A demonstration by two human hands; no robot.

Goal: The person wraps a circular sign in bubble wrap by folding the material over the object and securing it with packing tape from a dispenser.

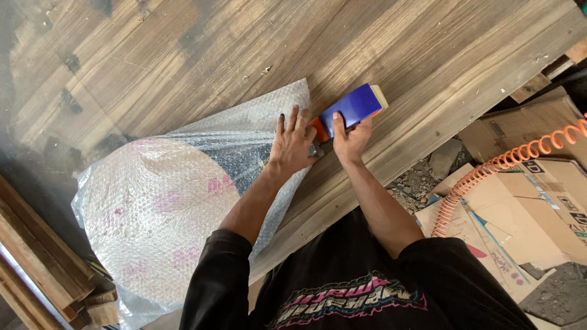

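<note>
Left hand (292, 142) lies flat, fingers spread, palm down on the bubble-wrapped round object (160, 208), pressing near the wrap's upper right edge. Right hand (348, 138) is closed around the tape dispenser (350, 110), gripping its handle end; fingers are wrapped, thumb on the near side. The dispenser has a blue body, an orange part at the end toward the left hand, and a pale roll edge at the far end. It sits just beside the wrapped object's right edge, its orange end touching or nearly touching the left hand's fingers; cannot tell which. Both hands are close together, almost touching.

The wrapped object is a large flat disc, pale with pink marks, under clear bubble wrap; a dark patch shows through the wrap just below the left hand. It lies on a wooden plank worktop (244, 49), dark-grained and scuffed.

Right of the wrapped object, beyond the worktop edge: flattened cardboard boxes (538, 201) on the floor, an orange coiled air hose (507, 162) running across them, and rubble between the boxes and the worktop. Left of the wrapped object: stacked wooden strips (36, 256). The person wears a black long-sleeved shirt (354, 287) with a pink graphic.
</note>
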